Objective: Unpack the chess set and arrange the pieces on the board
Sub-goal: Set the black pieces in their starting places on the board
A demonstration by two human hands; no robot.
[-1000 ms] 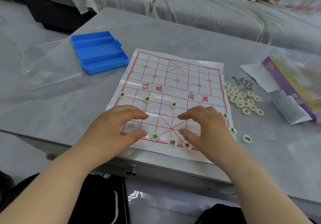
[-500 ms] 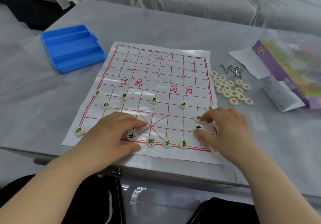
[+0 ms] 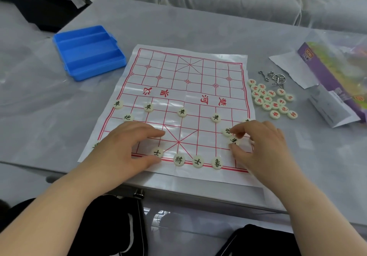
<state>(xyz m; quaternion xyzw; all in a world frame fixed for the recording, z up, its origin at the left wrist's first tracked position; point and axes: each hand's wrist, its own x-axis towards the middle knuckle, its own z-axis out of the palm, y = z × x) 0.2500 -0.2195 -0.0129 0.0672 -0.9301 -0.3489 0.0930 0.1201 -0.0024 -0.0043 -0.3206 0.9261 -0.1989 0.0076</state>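
Right hand [image 3: 258, 146] is pinching the cream round horse disc [image 3: 234, 141] by the right edge of the thin white red-gridded plastic board sheet [image 3: 188, 88], having slid there from its middle a second ago. Those curled fingers are risking a knock to the neighbouring cream cannon disc [image 3: 226, 131]. Left hand [image 3: 127, 146] is lying released, flat on the sheet's near-left part.

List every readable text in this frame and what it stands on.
"楚河", "汉界": red, on the board, upside down to the camera.
"卒": four soldiers in a row.
"炮": cannon, left.
"士": two advisors, near row.
"將": general between them.
"象": elephant beside the right advisor.
"馬": horse by the right hand.
Red-lettered pile, purple box: too blurred to read.
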